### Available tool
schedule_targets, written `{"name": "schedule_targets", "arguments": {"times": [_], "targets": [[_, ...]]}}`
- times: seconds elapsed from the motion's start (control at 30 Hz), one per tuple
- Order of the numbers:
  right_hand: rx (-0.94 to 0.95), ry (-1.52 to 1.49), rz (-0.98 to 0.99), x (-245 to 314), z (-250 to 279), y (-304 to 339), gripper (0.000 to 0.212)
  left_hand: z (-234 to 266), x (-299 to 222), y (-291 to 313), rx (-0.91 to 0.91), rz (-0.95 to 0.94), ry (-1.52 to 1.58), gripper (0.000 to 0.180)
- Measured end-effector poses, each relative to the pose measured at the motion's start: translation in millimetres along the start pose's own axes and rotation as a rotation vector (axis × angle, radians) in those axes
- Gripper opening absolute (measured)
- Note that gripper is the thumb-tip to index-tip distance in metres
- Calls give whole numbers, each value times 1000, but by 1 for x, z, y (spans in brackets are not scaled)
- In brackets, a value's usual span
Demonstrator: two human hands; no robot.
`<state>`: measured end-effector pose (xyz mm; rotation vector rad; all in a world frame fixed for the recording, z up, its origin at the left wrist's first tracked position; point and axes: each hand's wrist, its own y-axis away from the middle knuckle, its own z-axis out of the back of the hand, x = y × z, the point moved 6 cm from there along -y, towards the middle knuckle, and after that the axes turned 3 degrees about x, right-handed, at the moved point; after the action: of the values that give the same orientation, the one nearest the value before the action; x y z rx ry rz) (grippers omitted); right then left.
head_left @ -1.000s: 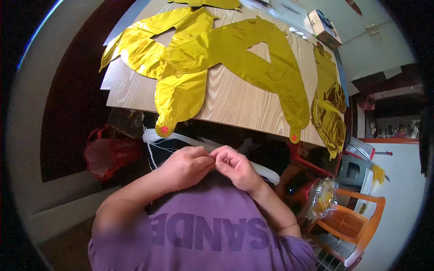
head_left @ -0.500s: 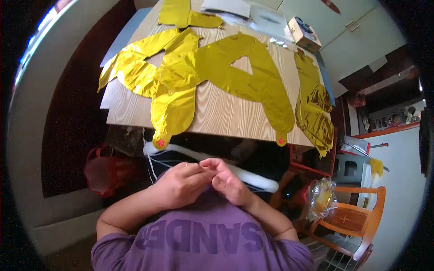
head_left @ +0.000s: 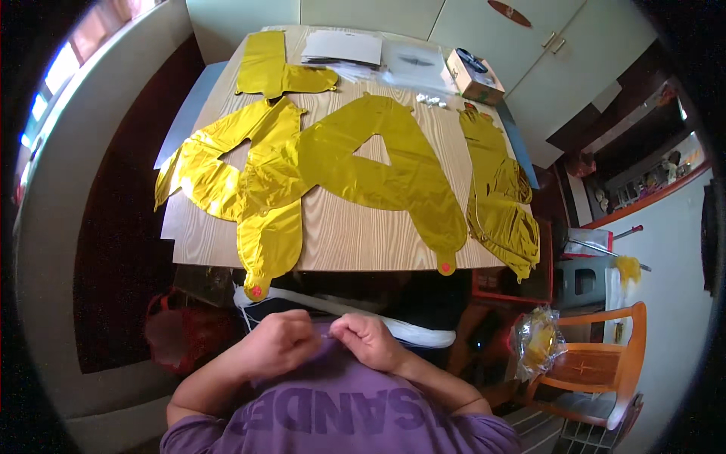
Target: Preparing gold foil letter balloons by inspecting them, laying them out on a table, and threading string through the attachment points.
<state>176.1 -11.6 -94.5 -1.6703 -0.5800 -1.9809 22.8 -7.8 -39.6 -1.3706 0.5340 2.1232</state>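
Observation:
My left hand (head_left: 283, 343) is closed in front of my chest, its fingertips slightly blurred. Beside it, thumb and fingers of my right hand (head_left: 368, 342) press together in a pinch. Whatever either holds is too small to make out. Just beyond my hands lies a long white bundle of string (head_left: 363, 316), with loose strands at its left end. Flat gold foil letter balloons cover the table (head_left: 348, 242): an A-shaped balloon (head_left: 333, 166), a balloon under its left side (head_left: 261, 227), an L-shaped balloon (head_left: 262, 64) behind, and a crumpled balloon (head_left: 499, 197) on the right.
At the table's back are a stack of white paper (head_left: 344, 47), a clear plastic sheet (head_left: 412, 62), small silvery pieces (head_left: 431, 100) and a cardboard box (head_left: 475, 77) with black items. A wooden chair (head_left: 590, 368) with a clear bag (head_left: 540, 342) stands at right; a red bag (head_left: 178, 333) sits lower left.
My hands have drawn apart from each other and sit slightly lower. The left has closed tighter and the right has gone into a pinch. The view has tilted up, showing more of the table's back.

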Motion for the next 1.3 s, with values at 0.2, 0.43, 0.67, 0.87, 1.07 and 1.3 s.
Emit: {"name": "schedule_targets", "arguments": {"times": [0.2, 0.43, 0.67, 0.87, 1.07, 1.3], "targets": [[22, 316, 298, 17, -10, -3, 11, 9, 34, -8, -552, 109, 918, 14], [-142, 482, 357, 73, 62, -18, 3, -13, -3, -12, -55, -427, -11, 17], [177, 227, 469, 82, 34, -21, 10, 11, 0, -31, -179, -491, -316, 21], [217, 142, 367, 77, 26, -24, 3, 56, -13, -32, -607, -252, -124, 16], [97, 284, 239, 61, 55, -45, 9, 14, -30, -34, 25, -447, -402, 32], [-163, 427, 257, 96, 84, -48, 7, 13, -58, -32, -153, -719, -244, 28]]}}
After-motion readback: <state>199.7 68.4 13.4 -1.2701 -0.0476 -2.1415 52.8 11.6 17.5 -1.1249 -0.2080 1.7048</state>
